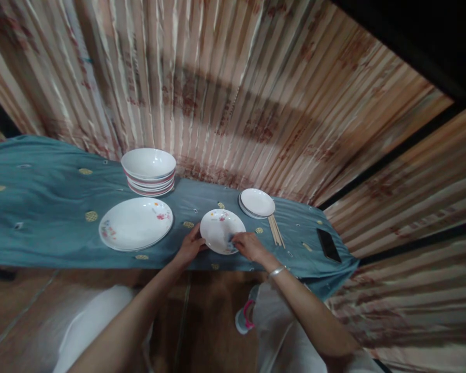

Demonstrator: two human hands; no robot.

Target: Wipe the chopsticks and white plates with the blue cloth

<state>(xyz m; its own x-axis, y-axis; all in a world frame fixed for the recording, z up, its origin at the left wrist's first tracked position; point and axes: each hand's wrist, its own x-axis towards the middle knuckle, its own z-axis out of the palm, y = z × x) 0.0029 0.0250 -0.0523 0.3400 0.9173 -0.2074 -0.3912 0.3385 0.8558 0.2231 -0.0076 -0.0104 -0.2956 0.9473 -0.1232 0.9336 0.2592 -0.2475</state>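
Note:
A white plate (217, 228) with a floral print lies near the front of the cloth-covered table. My left hand (190, 245) grips its left rim, with the thumb toward the upper edge. Over the plate's lower right side, my right hand (252, 246) has its fingers closed and pressed to the surface. Something small and bluish-grey shows at those fingertips, too blurred to name. Left of my left hand rests a large oval plate (135, 223) with flowers, apparently on top of another.
At the back left stands a stack of bowls and plates (148, 165). Small plates (257, 202) are piled at the back right, beside several chopsticks (275, 231). A dark phone (328, 245) lies near the table's right end. Pleated curtain (217, 103) hangs behind.

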